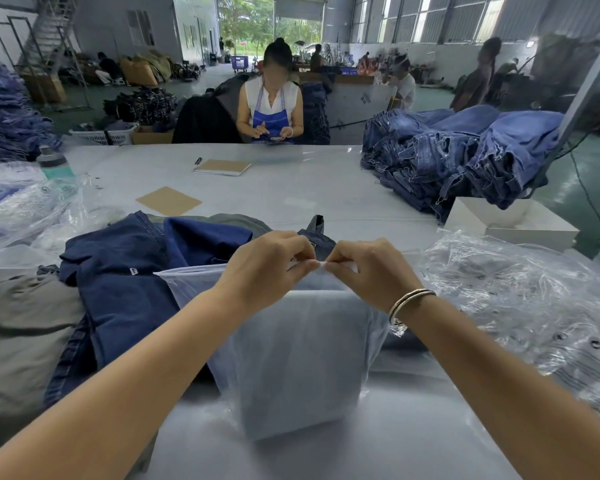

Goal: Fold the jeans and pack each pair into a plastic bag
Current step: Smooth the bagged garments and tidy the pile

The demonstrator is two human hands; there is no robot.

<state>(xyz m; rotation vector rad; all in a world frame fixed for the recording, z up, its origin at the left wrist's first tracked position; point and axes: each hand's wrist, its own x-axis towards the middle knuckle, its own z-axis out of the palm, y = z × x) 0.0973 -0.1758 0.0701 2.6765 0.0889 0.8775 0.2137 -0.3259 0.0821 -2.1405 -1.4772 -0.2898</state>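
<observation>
In the lower centre of the frame one folded pair of jeans already sits inside the plastic bag, whose top edge the left hand and right hand pinch with narrow fingers, while many jeans wait around and little free table remains.

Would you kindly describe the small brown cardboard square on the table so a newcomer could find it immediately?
Start at the long white table. Just beyond the dark navy jeans lying left of the hands sits the cardboard square, flat and alone. Unlike the brown-covered notebook farther back, it is a single thin sheet with no pen beside it.
</observation>
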